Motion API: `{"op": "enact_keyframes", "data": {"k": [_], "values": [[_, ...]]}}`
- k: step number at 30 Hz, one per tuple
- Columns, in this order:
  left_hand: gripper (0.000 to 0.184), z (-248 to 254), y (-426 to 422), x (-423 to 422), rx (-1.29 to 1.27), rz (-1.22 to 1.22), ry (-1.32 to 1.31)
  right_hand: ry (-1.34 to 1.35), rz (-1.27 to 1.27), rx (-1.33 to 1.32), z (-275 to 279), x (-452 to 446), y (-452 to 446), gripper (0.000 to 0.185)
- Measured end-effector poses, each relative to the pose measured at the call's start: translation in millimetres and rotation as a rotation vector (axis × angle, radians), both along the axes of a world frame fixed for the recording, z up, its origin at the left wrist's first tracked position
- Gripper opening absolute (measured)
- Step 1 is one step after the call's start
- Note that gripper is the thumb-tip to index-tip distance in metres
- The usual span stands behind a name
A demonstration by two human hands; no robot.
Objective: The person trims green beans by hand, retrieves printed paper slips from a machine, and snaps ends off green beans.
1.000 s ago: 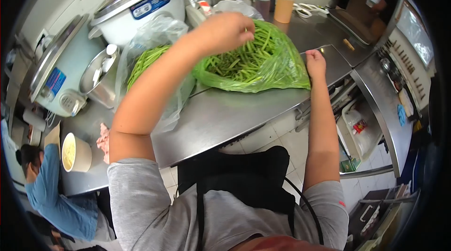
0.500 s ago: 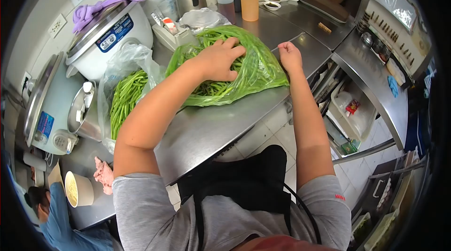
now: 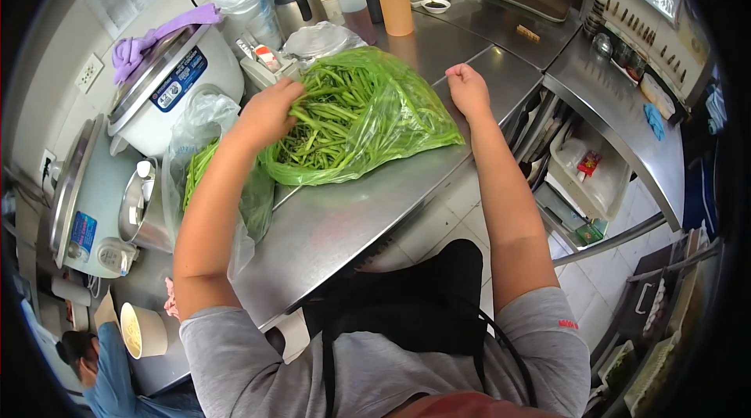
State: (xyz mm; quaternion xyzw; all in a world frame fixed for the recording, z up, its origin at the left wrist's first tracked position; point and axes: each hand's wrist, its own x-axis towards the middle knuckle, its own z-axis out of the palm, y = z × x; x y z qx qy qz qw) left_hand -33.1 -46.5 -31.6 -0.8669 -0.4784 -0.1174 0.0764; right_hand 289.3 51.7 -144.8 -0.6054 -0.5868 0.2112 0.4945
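Note:
A green plastic bag (image 3: 415, 117) full of green beans (image 3: 332, 109) lies on the steel counter, its mouth spread so the beans show on the left side. My left hand (image 3: 270, 111) is at the bag's left edge with fingers curled in on the rim beside the beans; the fingertips are partly hidden. Just right of the bag, above the counter, my right hand (image 3: 469, 93) is closed with thumb and fingers together; anything inside it is hidden. A clear plastic bag (image 3: 192, 125) with more green beans sits left of my left forearm, partly covered by it.
A white rice cooker (image 3: 176, 86) with a purple cloth (image 3: 160, 39) stands at the back left. Behind the green bag are a steel jug (image 3: 299, 2) and squeeze bottles (image 3: 393, 0). A paper tub (image 3: 143, 332) is at lower left, near a person in blue (image 3: 117, 379).
My left hand has moved left from on top of the beans to the bag's left edge. More beans are uncovered. My right hand stays closed beside the bag.

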Motion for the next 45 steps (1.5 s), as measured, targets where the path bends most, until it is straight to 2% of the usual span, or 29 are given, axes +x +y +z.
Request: {"op": "enact_keyframes", "data": {"k": [2, 3, 6, 9, 13, 16, 19, 23, 26, 35, 39, 42, 45], "values": [[0.027, -5.5, 1.3, -15.8, 0.019, 0.062, 0.042, -0.021, -0.009, 0.01, 2.7, -0.3, -2.3, 0.017], [0.031, -3.0, -4.0, -15.7, -0.095, 0.12, 0.008, -0.022, -0.009, 0.007, 2.5, -0.2, -2.2, 0.017], [0.037, 2.4, -11.1, -14.2, -0.263, 0.103, -0.063, -0.015, -0.006, -0.015, 4.3, -1.2, -3.2, 0.017], [0.047, 20.3, -21.7, 1.5, -0.285, 0.028, -0.107, -0.002, 0.001, -0.034, 7.1, -1.8, -5.4, 0.017], [0.057, 34.6, -10.8, 25.6, -0.144, -0.173, -0.018, -0.004, -0.002, -0.003, 3.4, -1.1, -2.6, 0.016], [0.059, 30.5, 8.0, 51.7, -0.194, -0.159, 0.187, 0.02, 0.004, -0.008, 5.2, -2.8, -5.6, 0.016], [0.059, 14.2, 22.0, 77.2, -0.165, -0.114, 0.271, 0.004, -0.006, 0.004, 4.2, -2.2, -4.9, 0.016], [0.053, -7.1, 39.3, 85.7, -0.069, -0.119, 0.209, 0.002, -0.026, 0.008, 3.0, -2.0, -2.7, 0.016], [0.051, 11.4, 32.6, 95.4, -0.227, -0.018, 0.312, 0.012, -0.026, -0.014, 6.4, -2.0, -6.7, 0.016], [0.043, 16.3, 27.1, 85.2, -0.129, 0.042, 0.31, 0.099, 0.007, 0.034, -2.7, 1.5, 2.7, 0.015], [0.039, 21.6, 20.1, 68.9, -0.077, 0.058, 0.278, 0.112, 0.017, 0.021, -4.3, 1.9, 5.7, 0.015], [0.034, 27.3, 22.6, 43.6, 0.051, -0.033, 0.134, 0.105, 0.013, 0.024, -6.5, 1.6, 8.6, 0.016], [0.032, 38.4, 19.9, 22.9, 0.014, -0.056, -0.027, 0.098, 0.006, 0.021, -7.7, 2.6, 10.0, 0.016]]}}
